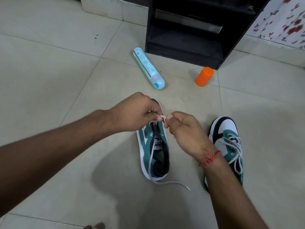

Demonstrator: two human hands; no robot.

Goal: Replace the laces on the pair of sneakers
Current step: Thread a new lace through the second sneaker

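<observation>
While both of our hands hover over the tiled floor point(66, 80), we pinch a white lace point(151, 161) between them just above the front of the near sneaker point(154, 151). Our left hand point(137, 111) has its fingers curled, thumb and forefinger nipping the lace end; our right hand point(183, 128) faces it, fingers also curled, pinching the same short stretch of lace so the two sets of fingertips sit almost touching. The sneaker beneath is teal with a white sole and a black lining, its tongue showing a label; apart from one loop at the front, its eyelets are unlaced. From the front eyelets the lace runs back along the shoe's left side and trails past the heel onto the floor. The second sneaker point(227, 146), fully laced with a grey-white lace, stands to the right, partly hidden by our right wrist, which wears a red thread point(210, 158). Farther off lie a pale blue spray can point(148, 67) on its side and an orange cap point(204, 76), both near a black shelf unit point(189, 30).
</observation>
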